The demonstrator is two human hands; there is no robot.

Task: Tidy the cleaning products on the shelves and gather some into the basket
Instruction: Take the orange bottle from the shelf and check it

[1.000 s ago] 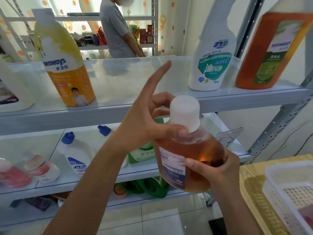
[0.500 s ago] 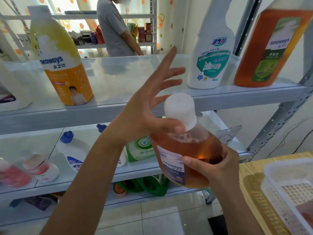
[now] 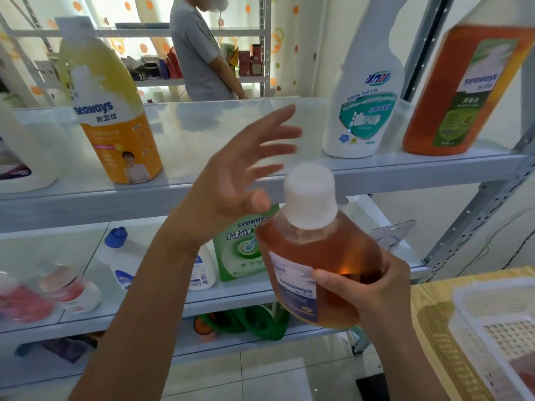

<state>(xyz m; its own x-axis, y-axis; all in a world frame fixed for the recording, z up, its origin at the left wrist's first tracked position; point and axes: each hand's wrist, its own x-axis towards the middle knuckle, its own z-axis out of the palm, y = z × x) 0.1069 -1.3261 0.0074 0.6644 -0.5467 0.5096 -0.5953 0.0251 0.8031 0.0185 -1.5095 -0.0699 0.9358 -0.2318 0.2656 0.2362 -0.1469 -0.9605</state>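
Right now, in the head view, your right hand [image 3: 373, 287] grips the amber bottle [image 3: 315, 261] at centre right of the frame, thumb across its blue-and-white label and fingers curled behind the body. The bottle tilts slightly to the left, in front of the shelves. Its white cap [image 3: 311, 195] is on. Your left hand [image 3: 231, 195] sits just left of the cap with the fingers spread wide and blurred, holding nothing; the thumb tip is near the cap but apart from it.

On the top shelf [image 3: 202, 131], a yellow bottle [image 3: 113, 117] stands at upper left, while a white spray bottle [image 3: 362, 105] and a large orange bottle [image 3: 463, 91] stand side by side at upper right. On the middle shelf, behind your left wrist, sit a green box [image 3: 240, 247] and a blue-capped white bottle [image 3: 121, 253], with pink-red bottles [image 3: 69, 287] at far left, out of focus.

At lower right, the white basket [image 3: 492, 328] rests on the wooden counter [image 3: 428, 328]. A person in a grey shirt [image 3: 197, 50] stands by another rack in the upper middle.
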